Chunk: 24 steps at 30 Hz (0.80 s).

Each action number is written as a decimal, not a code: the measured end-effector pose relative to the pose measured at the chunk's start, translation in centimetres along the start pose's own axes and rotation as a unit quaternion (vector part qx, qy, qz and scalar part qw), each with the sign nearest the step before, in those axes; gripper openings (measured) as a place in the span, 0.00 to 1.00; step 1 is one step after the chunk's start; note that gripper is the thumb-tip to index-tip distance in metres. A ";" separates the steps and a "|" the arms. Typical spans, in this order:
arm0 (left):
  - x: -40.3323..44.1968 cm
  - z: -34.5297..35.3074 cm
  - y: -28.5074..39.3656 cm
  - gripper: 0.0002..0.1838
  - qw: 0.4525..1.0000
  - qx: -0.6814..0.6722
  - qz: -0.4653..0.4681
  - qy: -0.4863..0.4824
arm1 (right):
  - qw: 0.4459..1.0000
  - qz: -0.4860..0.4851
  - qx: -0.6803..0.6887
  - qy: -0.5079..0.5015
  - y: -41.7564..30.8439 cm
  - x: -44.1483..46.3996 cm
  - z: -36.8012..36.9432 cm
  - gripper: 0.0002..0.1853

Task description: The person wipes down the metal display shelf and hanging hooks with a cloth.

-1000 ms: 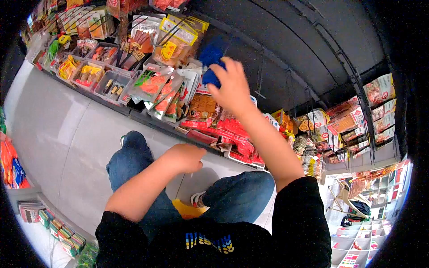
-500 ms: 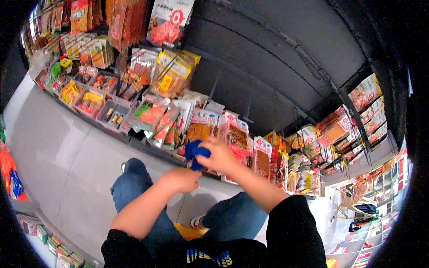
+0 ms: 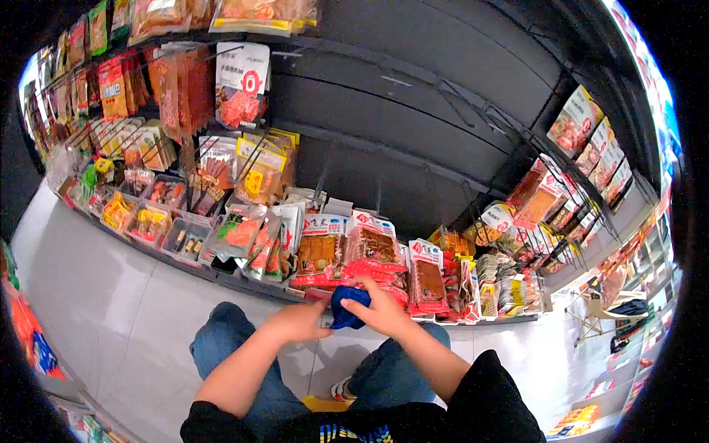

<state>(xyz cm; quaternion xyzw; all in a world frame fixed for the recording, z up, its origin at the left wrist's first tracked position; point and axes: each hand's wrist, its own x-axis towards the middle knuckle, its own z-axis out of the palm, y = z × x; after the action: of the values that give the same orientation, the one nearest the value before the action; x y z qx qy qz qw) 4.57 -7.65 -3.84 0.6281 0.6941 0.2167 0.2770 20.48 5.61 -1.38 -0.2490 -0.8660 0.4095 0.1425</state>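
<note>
A crumpled dark blue cloth (image 3: 346, 308) is bunched in my right hand (image 3: 380, 311), whose fingers and thumb close over it from the right. My left hand (image 3: 298, 323) is just left of the cloth, thumb and fingers apart and pointing toward it; whether the fingertips touch it I cannot tell. Directly behind both hands, on the low shelf, lie red-and-white packs of brown snack food: a left pack (image 3: 320, 251), a middle pack (image 3: 375, 240) on a stack, and a right pack (image 3: 427, 280) leaning upright.
Clear bins (image 3: 186, 240) with small wrapped snacks line the shelf's left part. Above them hang bagged snacks (image 3: 260, 170) on metal hooks. More hanging packs (image 3: 543, 196) are at the right. My knees flank the hands over the tiled floor (image 3: 103, 295). A folding chair (image 3: 602, 314) stands far right.
Both hands have come down from the shelf packs toward its front edge, the blue cloth moving with my right hand. My left hand's fingers have opened out. The view has tilted up slightly.
</note>
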 end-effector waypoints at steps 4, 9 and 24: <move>-0.6 -1.6 2.4 0.33 0.997 -0.075 0.014 -0.017 | 0.999 0.008 0.034 -0.025 -0.4 -0.6 1.7 0.26; -0.3 -1.0 1.5 0.27 0.997 -0.050 -0.009 0.052 | 0.999 0.012 0.010 -0.045 -1.1 -0.3 1.2 0.28; 0.9 -2.1 5.4 0.16 0.923 -0.358 0.017 0.140 | 0.939 -0.053 0.339 -0.010 -2.8 0.3 -2.8 0.24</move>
<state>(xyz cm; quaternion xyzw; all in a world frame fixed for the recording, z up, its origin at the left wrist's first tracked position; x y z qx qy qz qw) 7.18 -6.08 1.13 0.4622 0.5914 0.5413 0.3790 20.58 6.05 2.56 -0.1359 -0.6894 0.6728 0.2316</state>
